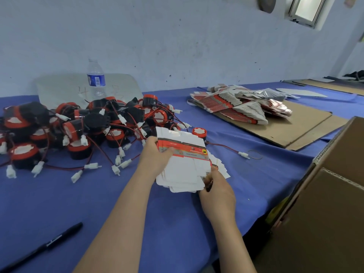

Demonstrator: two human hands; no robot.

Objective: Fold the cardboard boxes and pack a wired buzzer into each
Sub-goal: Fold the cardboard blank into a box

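Counter [98,203] was covered in blue cloth and ran along a pale wall.

- Left hand [155,154] gripped a stack of flat box blanks [183,168] at its left side, thumb on the top sheet. Its fingers were hidden underneath.
- Right hand [216,186] pinched the stack's near right corner, fingers curled round the edge.
- The stack was held just above the middle of the counter. It was mostly white, with a red and grey printed band across the top sheet, and the sheets were fanned slightly out of line.
- Heap of wired buzzers [78,127] lay toward the counter's far left. They had black bodies, red rims, red-black leads and white plug ends, all tangled.
- Single buzzer [199,132] sat apart from the heap, just beyond the stack. Its lead ran right to a white plug [243,155], with a rubber band [255,154] just beside the plug.
- Second pile of flat blanks [240,107] rested on a cardboard sheet [295,127] toward the far right.
- Water bottle [96,79] stood upright at the far edge behind the heap, in front of a pale board [59,87] leaning on the wall.
- Black marker [49,243] lay near the near left corner.
- Large brown carton [325,194] stood at the right edge, flaps up.
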